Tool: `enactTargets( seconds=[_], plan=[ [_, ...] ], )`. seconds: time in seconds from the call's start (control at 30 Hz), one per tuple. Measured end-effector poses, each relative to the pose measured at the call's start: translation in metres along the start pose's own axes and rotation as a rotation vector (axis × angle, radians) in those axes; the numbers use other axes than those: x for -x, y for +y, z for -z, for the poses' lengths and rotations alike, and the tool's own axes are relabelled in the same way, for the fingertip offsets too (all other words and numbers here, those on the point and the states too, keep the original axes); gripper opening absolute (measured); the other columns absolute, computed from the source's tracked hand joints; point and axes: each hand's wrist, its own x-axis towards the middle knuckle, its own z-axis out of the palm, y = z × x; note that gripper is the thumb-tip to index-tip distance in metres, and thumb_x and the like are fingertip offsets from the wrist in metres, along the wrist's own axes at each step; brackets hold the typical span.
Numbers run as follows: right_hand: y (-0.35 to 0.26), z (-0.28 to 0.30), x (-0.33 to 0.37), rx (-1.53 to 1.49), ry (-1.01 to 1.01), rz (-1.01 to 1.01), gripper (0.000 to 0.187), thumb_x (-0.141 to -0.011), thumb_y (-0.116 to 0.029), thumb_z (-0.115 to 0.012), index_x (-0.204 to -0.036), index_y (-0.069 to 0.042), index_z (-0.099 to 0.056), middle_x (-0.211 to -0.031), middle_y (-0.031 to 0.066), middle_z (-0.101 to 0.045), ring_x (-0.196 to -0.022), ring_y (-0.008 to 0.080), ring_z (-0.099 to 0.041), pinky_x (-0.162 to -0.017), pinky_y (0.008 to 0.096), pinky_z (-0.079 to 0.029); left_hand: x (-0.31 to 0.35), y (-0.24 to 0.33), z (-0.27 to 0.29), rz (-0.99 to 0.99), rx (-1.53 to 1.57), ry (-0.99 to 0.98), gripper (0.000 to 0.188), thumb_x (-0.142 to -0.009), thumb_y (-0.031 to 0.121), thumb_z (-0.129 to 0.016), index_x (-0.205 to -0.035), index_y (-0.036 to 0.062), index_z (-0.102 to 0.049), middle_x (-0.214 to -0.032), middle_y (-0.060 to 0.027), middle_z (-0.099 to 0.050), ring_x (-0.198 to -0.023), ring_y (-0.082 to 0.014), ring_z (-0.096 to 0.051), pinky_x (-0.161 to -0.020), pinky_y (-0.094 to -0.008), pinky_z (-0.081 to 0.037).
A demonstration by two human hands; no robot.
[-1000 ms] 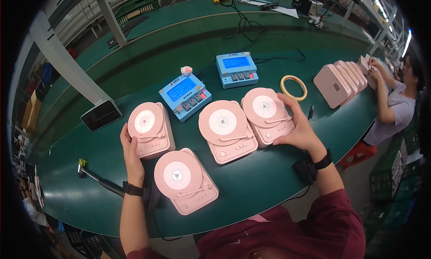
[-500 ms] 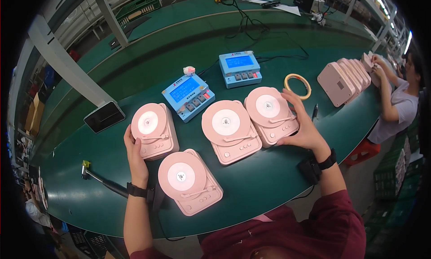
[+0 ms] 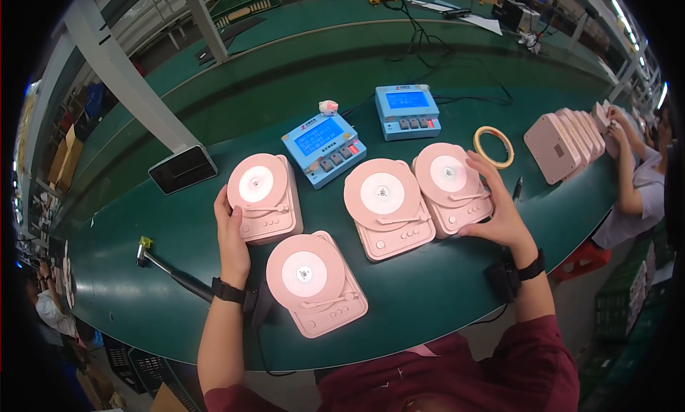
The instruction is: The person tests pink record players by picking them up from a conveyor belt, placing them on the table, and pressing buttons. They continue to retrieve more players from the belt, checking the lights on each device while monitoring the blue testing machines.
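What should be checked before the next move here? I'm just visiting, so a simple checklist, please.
1. Left hand at the leftmost pink turntable: ok, it is at the outer side.
2. Right hand at the rightmost turntable: ok, thumb and fingers spread along its right side.
3. All four turntables face up, including the middle one and the nearest one: ok.
4. Both blue boxes' screens lit, left and right: ok.
5. Hammer clear of the left wrist: cannot tell; its handle runs up to it in this view.
6. Turntables powered: cannot tell.
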Motion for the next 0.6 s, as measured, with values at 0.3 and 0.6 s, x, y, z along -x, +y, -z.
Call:
enactTargets(
  seconds=[0.3, 0.6],
  plan=[
    [0.0006, -0.0011, 0.0006, 0.044, 0.028, 0.042, 0.101, -0.052, -0.041, -0.090, -0.137, -0.009, -0.047, -0.149, 0.0166, -0.033, -0.140, 0.0320, -0.030, -0.113, 0.0417, -0.026, 0.0006, -0.0021, -0.0023, -0.002, -0.005, 0.001, 0.056, -0.094, 0.016, -0.053, -0.141, -0.0021, -0.029, -0.139, -0.0163, -0.041, -0.129, -0.0233, -0.040, -0.110, -0.0331, -0.029],
    [-0.0074, -0.0010, -0.0008, 0.108, 0.070, 0.064, 0.068, -0.048, -0.032, -0.090, -0.110, -0.012, -0.069, -0.145, 0.0155, -0.040, -0.134, 0.0341, -0.037, -0.108, 0.0462, -0.033, 0.0018, 0.0018, -0.0034, 0.019, -0.008, 0.009, 0.052, -0.093, 0.016, -0.058, -0.135, -0.0018, -0.034, -0.133, -0.0161, -0.046, -0.124, -0.0224, -0.045, -0.106, -0.0324, -0.034]
  ],
)
